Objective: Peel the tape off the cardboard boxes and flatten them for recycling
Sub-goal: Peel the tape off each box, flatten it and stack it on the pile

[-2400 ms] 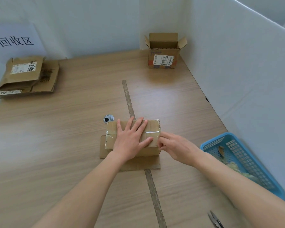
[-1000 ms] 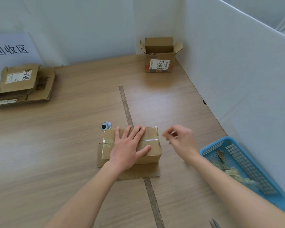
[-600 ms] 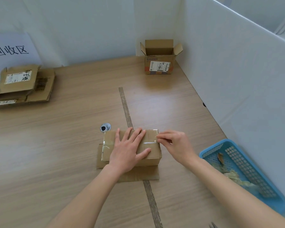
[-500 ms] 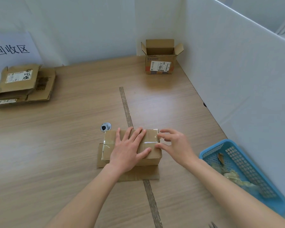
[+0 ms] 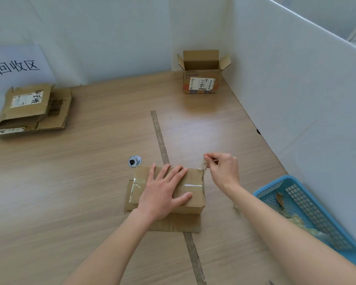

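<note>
A single wide-angle camera sits at the person's head, looking forward and steeply down across the wooden table (image 5: 90, 182) toward the white partition walls (image 5: 296, 89) at its far and right edges. It is closest to the forearms, which enter from the bottom edge, with the left hand (image 5: 162, 194) and right hand (image 5: 222, 171) near centre frame. No second view exists, so no part of the scene is shared.

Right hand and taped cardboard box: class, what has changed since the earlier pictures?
The right hand has lifted up and away from the taped brown cardboard box's right end, now pinching a thin clear tape strip peeled from its corner. The left hand stays pressed flat on the box; the blue plastic basket has not moved.
</note>
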`<state>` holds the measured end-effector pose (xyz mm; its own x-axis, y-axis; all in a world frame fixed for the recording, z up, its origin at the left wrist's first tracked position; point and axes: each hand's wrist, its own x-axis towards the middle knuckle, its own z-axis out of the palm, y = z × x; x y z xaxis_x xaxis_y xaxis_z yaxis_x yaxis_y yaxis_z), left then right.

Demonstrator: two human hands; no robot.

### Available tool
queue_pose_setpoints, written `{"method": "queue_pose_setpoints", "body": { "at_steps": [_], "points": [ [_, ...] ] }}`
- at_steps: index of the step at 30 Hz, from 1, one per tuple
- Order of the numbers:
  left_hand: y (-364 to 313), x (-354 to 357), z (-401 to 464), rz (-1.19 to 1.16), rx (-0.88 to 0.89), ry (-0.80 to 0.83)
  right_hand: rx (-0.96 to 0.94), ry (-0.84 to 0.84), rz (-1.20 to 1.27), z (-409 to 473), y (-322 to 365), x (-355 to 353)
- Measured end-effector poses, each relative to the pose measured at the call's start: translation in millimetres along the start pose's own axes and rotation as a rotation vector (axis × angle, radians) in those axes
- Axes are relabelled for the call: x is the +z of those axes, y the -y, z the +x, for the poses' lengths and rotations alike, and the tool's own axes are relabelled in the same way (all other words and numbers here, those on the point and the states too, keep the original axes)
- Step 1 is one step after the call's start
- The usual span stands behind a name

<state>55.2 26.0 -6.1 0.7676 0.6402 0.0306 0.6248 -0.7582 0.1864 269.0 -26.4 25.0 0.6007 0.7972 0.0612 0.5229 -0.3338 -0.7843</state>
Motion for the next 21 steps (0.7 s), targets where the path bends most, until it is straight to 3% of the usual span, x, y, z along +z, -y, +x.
{"method": "queue_pose_setpoints", "body": {
  "at_steps": [5, 10, 14, 21],
  "points": [
    [-1.4, -0.8, 0.1, -0.002, 0.004, 0.003, -0.248, 0.320, -0.091, -9.8, 6.7, -4.7],
    [-0.6, 0.8, -0.1, -0.015, 0.005, -0.005, -0.325, 0.547, -0.155, -15.9, 0.6, -15.4],
    [-0.1, 1.3, -0.6, -0.009, 0.010, -0.001, -0.264, 0.410, -0.102, -6.6, -4.7, -10.7],
    [1.4, -1.7, -1.1, -0.005, 0.011, 0.018, 0.325, -0.028, 0.292, 6.8, -33.5, 2.7]
  ]
}}
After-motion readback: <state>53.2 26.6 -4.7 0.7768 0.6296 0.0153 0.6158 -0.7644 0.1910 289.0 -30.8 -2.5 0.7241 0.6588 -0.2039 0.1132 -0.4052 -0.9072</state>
